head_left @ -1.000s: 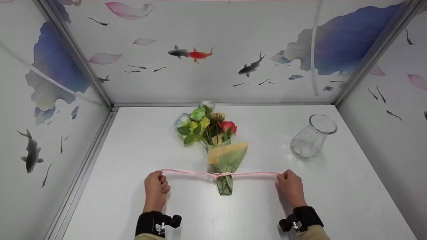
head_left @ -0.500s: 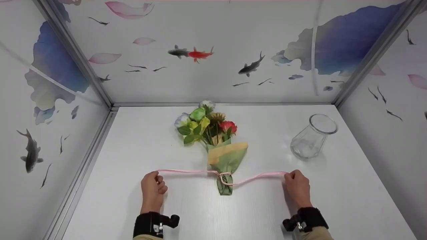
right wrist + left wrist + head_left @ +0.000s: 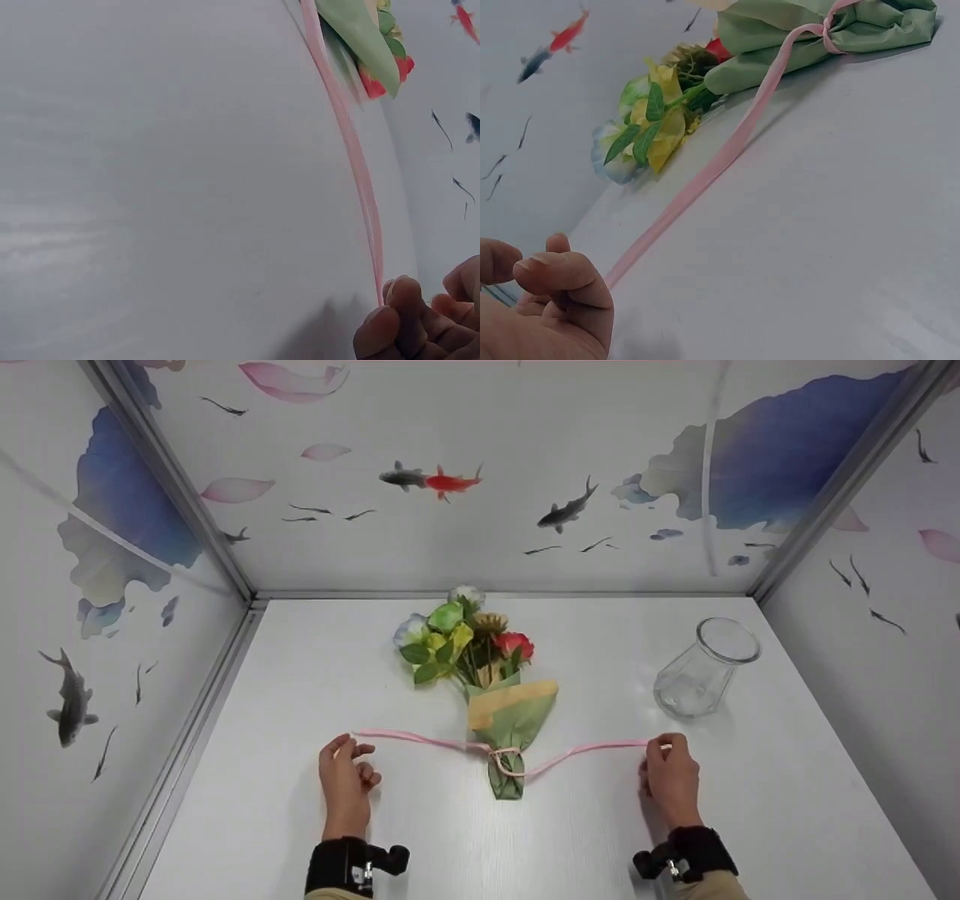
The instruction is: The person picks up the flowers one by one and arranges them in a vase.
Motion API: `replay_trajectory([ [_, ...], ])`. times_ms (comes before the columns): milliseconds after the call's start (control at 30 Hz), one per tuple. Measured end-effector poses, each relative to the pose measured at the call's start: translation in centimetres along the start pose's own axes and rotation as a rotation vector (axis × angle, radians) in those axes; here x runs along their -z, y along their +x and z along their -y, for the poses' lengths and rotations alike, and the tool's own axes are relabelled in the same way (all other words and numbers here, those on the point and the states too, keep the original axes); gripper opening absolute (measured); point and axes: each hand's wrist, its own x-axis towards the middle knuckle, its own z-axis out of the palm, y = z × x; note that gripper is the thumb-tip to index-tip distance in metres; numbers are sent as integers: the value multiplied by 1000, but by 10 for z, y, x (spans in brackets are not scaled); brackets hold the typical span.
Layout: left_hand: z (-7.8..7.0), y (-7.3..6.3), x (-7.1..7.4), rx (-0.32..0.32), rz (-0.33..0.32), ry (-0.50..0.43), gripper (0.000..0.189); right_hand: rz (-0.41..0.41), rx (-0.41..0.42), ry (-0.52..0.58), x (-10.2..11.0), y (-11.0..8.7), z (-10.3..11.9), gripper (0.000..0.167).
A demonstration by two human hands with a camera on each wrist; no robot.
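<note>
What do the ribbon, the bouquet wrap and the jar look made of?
Pink ribbon: probably fabric, low sheen; a thin, flat strip that curves loosely.
Green wrap: likely matte paper or thin nonwoven; it shows creases and gathered folds.
Jar: probably clear, glossy glass; see-through walls and bright rim highlights, though plastic is possible.

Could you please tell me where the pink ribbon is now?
In the head view, the pink ribbon loops around the narrow bottom of the bouquet near the centre, one end beside the left hand, the other pinched by the right hand.
</note>
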Motion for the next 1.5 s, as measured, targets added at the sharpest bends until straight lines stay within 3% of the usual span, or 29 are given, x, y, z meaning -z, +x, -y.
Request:
replay_trajectory([
  [200,0,-3,-18,-92,27,147,39,-15,66,-14,-6,-2,12,35],
  [433,16,-8,-50,-329,143,507,22,4,272,-54,-25,-7,31,32],
  [733,42,-23,-85,-617,456,966,38,32,536,-94,-52,-16,51,38],
  [833,48,-27,-91,-718,523,1120,49,56,613,-128,-61,-20,55,38],
  [967,56,-30,-95,-830,524,1323,64,111,660,-175,-73,-26,58,38],
  [1167,68,-26,-95,-1015,391,1523,95,200,749,-245,-88,-31,62,34],
  [1267,73,-24,-94,-1116,373,1598,100,228,826,-278,-95,-34,63,32],
  [1367,77,-24,-94,-1167,423,1657,95,244,877,-326,-101,-36,65,29],
  [1500,82,-25,-91,-1147,470,1695,92,275,884,-389,-107,-37,67,27],
])
